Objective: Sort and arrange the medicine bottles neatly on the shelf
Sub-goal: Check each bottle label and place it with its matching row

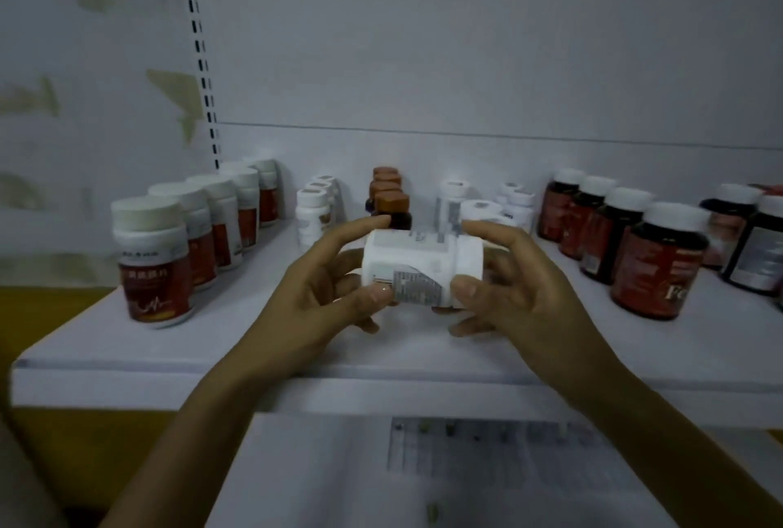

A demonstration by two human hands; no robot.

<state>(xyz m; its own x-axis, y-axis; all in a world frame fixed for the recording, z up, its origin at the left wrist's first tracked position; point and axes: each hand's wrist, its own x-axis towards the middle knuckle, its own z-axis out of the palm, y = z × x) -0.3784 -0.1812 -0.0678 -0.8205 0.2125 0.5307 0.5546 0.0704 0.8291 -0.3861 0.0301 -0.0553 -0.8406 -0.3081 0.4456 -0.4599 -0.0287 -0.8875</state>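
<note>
white shelf point(127, 341), both hands pinching bottle point(421, 264)

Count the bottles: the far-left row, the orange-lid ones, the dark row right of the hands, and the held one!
White bottles with red labels, far-left row: 5
Brown bottles with orange lids: 4
Dark bottles with red labels: 4
Held white bottle: 1
Total: 14

This looks like a pharmacy or shop aisle. A white shelf point(93, 341) backed by a plain panel point(466, 61) and a slotted upright point(201, 57) carries front-to-back rows of matching stock: red-labelled bottles point(152, 264), brown-capped bottles point(392, 201) and dark bottles point(627, 226).
</note>
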